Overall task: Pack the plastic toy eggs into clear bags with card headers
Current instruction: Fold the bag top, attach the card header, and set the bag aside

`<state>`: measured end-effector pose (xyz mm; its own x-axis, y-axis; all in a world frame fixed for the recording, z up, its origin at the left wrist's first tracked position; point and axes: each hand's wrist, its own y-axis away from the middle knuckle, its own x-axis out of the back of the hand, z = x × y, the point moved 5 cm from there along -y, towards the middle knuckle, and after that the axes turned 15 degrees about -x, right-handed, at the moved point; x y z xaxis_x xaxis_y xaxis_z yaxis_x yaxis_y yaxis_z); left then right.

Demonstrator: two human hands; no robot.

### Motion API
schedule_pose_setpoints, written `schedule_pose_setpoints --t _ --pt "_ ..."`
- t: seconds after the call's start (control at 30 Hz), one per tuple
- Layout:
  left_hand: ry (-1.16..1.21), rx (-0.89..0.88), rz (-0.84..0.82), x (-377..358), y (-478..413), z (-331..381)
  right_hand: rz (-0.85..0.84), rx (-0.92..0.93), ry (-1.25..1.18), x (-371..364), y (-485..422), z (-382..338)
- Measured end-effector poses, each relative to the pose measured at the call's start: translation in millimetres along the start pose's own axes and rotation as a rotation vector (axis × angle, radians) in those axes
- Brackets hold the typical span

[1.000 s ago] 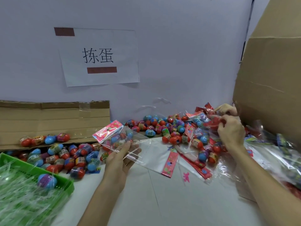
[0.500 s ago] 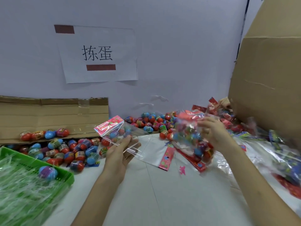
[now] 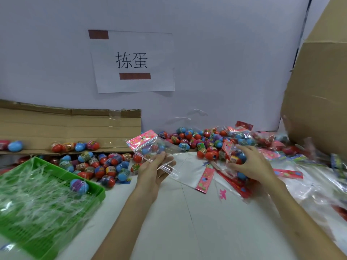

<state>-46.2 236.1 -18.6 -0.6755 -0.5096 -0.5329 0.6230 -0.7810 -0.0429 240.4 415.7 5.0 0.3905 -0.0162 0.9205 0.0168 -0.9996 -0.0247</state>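
1. The left hand (image 3: 154, 171) is palm up near the middle of the white table (image 3: 178, 222). Its fingers and thumb curl round the low end of a clear bag (image 3: 159, 152) and pinch it.
2. The clear bag tilts up and away from that hand. Its pink card header (image 3: 142, 138) is at the far, top end.
3. Red and blue shapes show through the clear bag. They may be inside it or in the pile behind it; I cannot tell.
4. The right hand (image 3: 251, 166) is off to the right. Its bent fingers reach over a full bag (image 3: 232, 152) of red and blue eggs and grip it from above.
5. Loose toy eggs (image 3: 191, 139) lie in a pile at the back, by the wall. A second pile of eggs (image 3: 101, 166) lies just beside the green basket (image 3: 93, 196).
6. The green basket sits at the front left. It has thin clear strips in it and one blue and purple egg (image 3: 78, 185) near its rim.
7. An empty flat bag (image 3: 205, 178) with a pink strip lies on the table between the two hands.
8. A flat cardboard sheet (image 3: 65, 126) lies at the back left with a few eggs on it. A big cardboard box (image 3: 319, 100) stands on the right. A paper sign (image 3: 133, 61) hangs on the wall.
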Motion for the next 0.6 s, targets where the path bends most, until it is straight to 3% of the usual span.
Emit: schedule_pose_setpoints --t 0.23,0.43,0.5,0.6 --pt "-0.018 -0.003 -0.005 0 3 -1 0.165 -0.011 0.060 1 -3 -7" --pt "-0.011 0.018 0.012 4 1 -2 0.284 -0.011 -0.283 16 0 0" --pt "-0.012 0.022 0.015 4 0 -3 0.250 -0.002 -0.359 23 2 -1" --pt "-0.019 0.020 0.012 4 -1 -4 0.039 0.069 -0.318 21 9 -10"
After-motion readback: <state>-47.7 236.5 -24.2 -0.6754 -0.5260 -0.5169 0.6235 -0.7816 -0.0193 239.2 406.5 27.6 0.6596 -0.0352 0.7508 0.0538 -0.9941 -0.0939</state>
